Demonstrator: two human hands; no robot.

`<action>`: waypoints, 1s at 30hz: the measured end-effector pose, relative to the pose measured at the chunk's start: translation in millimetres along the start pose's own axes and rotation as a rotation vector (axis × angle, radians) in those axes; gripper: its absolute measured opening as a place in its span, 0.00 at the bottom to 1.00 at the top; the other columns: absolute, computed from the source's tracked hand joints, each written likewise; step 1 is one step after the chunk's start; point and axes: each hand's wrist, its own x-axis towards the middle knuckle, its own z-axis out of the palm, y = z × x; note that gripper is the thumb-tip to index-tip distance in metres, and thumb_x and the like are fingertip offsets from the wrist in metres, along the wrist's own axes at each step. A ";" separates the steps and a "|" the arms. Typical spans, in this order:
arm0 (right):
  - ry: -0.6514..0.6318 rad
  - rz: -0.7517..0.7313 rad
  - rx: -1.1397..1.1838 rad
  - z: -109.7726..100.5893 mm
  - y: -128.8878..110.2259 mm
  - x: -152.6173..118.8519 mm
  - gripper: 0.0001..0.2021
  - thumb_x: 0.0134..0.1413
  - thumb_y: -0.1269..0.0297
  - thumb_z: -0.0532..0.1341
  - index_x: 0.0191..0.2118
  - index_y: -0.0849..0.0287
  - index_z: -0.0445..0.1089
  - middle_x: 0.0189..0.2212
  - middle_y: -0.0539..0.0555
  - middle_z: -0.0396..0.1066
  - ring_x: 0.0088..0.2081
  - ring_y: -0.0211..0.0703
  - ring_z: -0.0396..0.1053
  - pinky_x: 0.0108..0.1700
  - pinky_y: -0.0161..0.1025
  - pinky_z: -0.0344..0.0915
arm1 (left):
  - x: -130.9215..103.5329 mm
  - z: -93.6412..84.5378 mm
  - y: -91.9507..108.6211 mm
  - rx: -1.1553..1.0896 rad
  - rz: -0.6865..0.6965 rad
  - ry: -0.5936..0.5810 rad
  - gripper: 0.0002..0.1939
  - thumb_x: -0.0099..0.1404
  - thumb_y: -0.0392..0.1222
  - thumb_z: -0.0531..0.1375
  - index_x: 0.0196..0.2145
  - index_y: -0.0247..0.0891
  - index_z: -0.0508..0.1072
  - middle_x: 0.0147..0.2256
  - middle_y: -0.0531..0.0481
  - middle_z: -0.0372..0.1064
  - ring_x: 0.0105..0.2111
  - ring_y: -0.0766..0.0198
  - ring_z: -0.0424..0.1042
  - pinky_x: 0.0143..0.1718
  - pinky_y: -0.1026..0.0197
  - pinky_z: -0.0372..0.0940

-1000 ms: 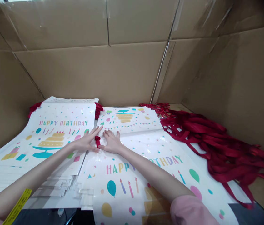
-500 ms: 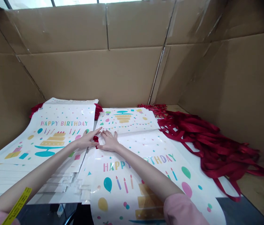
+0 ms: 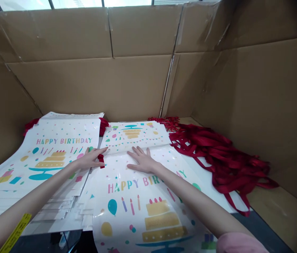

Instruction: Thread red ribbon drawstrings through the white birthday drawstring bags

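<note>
The Happy Birthday sheet (image 3: 123, 221) lies printed side up with its near end bending downward, and the right hand (image 3: 143, 161) rests palm down on it beyond the lettering, fingers fanned wide and gripping nothing. At the sheet's left edge, the left hand (image 3: 88, 160) has thumb and forefinger parted around a short red ribbon (image 3: 101, 160), though whether they pinch it cannot be told. A stack of similar sheets (image 3: 66, 130) sits left of the sheet, a tangle of red ribbons (image 3: 224, 161) to its right, and a cardboard wall (image 3: 92, 88) beyond its far end.
</note>
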 end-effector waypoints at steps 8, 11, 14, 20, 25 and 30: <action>0.067 0.050 0.015 16.8 -19.8 3.6 0.41 0.53 0.34 0.44 0.66 0.53 0.44 0.67 0.59 0.31 0.66 0.62 0.26 0.57 0.70 0.24 | 10.4 1.5 -17.8 0.056 -0.009 -0.002 0.41 0.60 0.56 0.56 0.65 0.47 0.43 0.61 0.45 0.54 0.62 0.45 0.45 0.60 0.36 0.28; 0.188 0.023 0.065 15.8 -7.3 1.3 0.34 0.57 0.40 0.47 0.64 0.52 0.51 0.66 0.59 0.41 0.65 0.57 0.36 0.60 0.65 0.34 | 11.7 -0.9 -17.2 0.063 -0.018 -0.006 0.41 0.59 0.53 0.57 0.65 0.49 0.44 0.60 0.44 0.55 0.62 0.46 0.47 0.59 0.34 0.27; 0.400 0.176 0.065 0.1 36.2 -9.2 0.21 0.60 0.53 0.52 0.56 0.53 0.63 0.57 0.57 0.60 0.59 0.47 0.54 0.58 0.46 0.51 | 10.2 -3.4 -11.9 0.069 -0.007 -0.008 0.38 0.60 0.51 0.56 0.65 0.51 0.45 0.59 0.43 0.56 0.60 0.46 0.50 0.58 0.32 0.28; 0.553 0.603 0.021 -46.9 145.1 -47.3 0.12 0.57 0.68 0.52 0.41 0.63 0.71 0.42 0.62 0.70 0.44 0.49 0.66 0.43 0.39 0.59 | 5.4 -3.4 -7.1 0.081 0.034 -0.017 0.34 0.63 0.49 0.53 0.64 0.55 0.45 0.61 0.45 0.53 0.61 0.44 0.49 0.58 0.32 0.31; 0.420 0.639 0.058 -55.6 180.7 -55.9 0.11 0.52 0.61 0.59 0.23 0.60 0.70 0.26 0.55 0.72 0.32 0.44 0.68 0.31 0.35 0.56 | 5.3 2.4 -9.8 0.148 0.091 -0.019 0.31 0.67 0.46 0.49 0.64 0.59 0.41 0.64 0.47 0.46 0.62 0.46 0.47 0.58 0.34 0.34; 0.381 0.608 0.105 -52.1 193.2 -50.6 0.11 0.50 0.59 0.60 0.22 0.59 0.69 0.23 0.50 0.70 0.28 0.39 0.67 0.28 0.32 0.55 | 7.4 5.2 -8.1 0.249 0.053 -0.070 0.28 0.69 0.42 0.46 0.63 0.63 0.45 0.65 0.48 0.44 0.62 0.46 0.46 0.57 0.32 0.33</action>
